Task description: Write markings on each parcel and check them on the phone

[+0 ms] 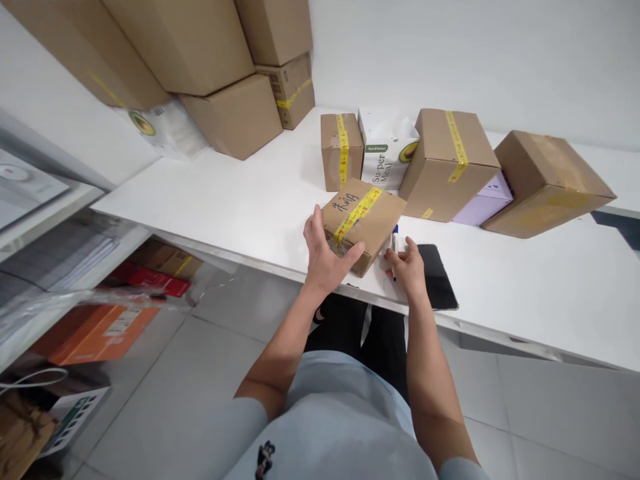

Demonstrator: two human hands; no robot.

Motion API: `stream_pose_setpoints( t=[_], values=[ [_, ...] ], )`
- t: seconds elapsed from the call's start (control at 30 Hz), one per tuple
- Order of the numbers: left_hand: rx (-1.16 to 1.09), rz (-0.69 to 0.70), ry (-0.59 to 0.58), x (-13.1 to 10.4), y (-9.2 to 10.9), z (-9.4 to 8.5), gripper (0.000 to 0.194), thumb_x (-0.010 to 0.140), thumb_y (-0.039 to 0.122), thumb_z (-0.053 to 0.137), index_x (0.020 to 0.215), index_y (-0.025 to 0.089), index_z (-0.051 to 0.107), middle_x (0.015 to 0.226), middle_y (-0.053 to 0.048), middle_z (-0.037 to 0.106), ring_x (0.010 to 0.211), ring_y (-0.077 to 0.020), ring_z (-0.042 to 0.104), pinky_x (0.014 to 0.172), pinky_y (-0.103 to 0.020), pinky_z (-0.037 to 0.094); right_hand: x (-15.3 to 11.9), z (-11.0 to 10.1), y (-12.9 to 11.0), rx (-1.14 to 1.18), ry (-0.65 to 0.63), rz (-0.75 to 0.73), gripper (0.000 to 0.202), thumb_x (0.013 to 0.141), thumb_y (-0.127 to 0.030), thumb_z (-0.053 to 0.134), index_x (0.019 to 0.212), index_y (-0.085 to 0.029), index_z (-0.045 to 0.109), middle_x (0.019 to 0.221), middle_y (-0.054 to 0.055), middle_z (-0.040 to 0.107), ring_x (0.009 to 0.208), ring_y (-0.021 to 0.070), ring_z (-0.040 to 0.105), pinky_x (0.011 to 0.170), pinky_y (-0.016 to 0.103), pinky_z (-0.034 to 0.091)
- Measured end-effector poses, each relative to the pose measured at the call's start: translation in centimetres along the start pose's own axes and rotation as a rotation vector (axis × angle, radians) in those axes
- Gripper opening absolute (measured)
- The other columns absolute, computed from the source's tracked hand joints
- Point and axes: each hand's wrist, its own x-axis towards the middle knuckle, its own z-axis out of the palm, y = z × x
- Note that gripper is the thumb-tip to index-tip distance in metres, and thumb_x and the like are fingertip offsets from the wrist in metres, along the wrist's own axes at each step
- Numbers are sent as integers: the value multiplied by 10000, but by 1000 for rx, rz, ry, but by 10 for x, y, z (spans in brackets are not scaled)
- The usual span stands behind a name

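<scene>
A small brown carton (373, 223) with yellow tape and dark handwriting on its top stands at the table's front edge. My left hand (325, 257) grips its near left side, thumb on the near face and fingers along the left. To the right of the carton, my right hand (407, 263) has its fingers closed on a white marker (395, 243) with a blue end, held upright close to the tabletop. A black tablet (439, 277) lies flat just right of that hand.
Behind stand a small taped carton (333, 150), a white Super Meal box (383, 157), larger cartons (450, 160) (545, 180) and a purple box (483, 200). More cartons (235, 117) are stacked back left. Shelves (50, 220) stand at the left.
</scene>
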Motion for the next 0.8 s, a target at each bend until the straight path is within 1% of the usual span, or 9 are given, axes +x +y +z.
stream_pose_setpoints(
  t=[0.13,0.23,0.3,0.33,0.4,0.47,0.57,0.67,0.8],
  values=[
    [-94,21,-153,12,-13,-16,1162,711,565,829,1593,394,93,1693,-106,92,1582,-372,65,1264,-609,164,4,-1,2,-23,52,-22,922,746,-490,665,1516,-87,357,758,14,665,501,152,538,519,306,444],
    [-167,-18,-258,17,-22,-33,1213,697,606,826,1590,428,25,1712,-94,30,1587,-378,36,1253,-638,153,-2,-3,0,66,11,-70,680,790,-502,612,1364,-155,498,762,2,655,519,138,525,537,296,448],
    [-210,-26,-297,17,-26,-41,1223,693,615,825,1586,445,7,1716,-96,10,1586,-382,48,1226,-645,231,-7,-6,-2,136,-36,-102,455,790,-485,605,1140,-195,582,704,-16,624,545,135,526,561,286,450],
    [-226,-12,-312,17,-28,-45,1222,693,616,824,1584,452,4,1717,-96,-3,1585,-384,62,1206,-638,286,-8,-7,-2,161,-52,-111,369,777,-469,611,1035,-208,584,675,-25,602,562,135,529,575,282,453],
    [-242,45,-334,17,-29,-49,1212,696,619,820,1580,468,5,1720,-83,-38,1582,-382,91,1170,-615,367,-10,-7,-3,177,-62,-112,285,746,-439,616,921,-223,552,655,-38,575,592,132,535,612,281,464],
    [-246,124,-342,17,-28,-52,1196,698,624,816,1575,487,15,1722,-58,-44,1581,-374,116,1169,-601,379,-11,-6,-3,183,-79,-110,252,727,-413,615,879,-228,537,681,-36,586,616,129,547,652,290,479],
    [-243,212,-316,19,-24,-58,1186,667,640,829,1572,493,76,1722,-36,23,1577,-367,147,1184,-591,369,-12,-1,-4,183,-121,-112,224,729,-398,619,860,-226,562,689,-27,601,632,134,557,685,302,491],
    [-221,218,-255,21,-20,-65,1189,621,684,831,1568,476,143,1709,-50,127,1558,-382,214,1159,-589,409,-15,4,-8,181,-145,-118,278,731,-425,641,923,-226,614,701,-22,617,652,140,553,683,299,493],
    [-197,214,-213,16,-23,-73,1167,630,684,820,1561,482,145,1674,-64,233,1536,-363,284,1176,-568,394,-21,5,-13,207,-191,-171,364,741,-443,665,1036,-231,665,898,13,701,799,168,599,736,300,508]
  ],
)
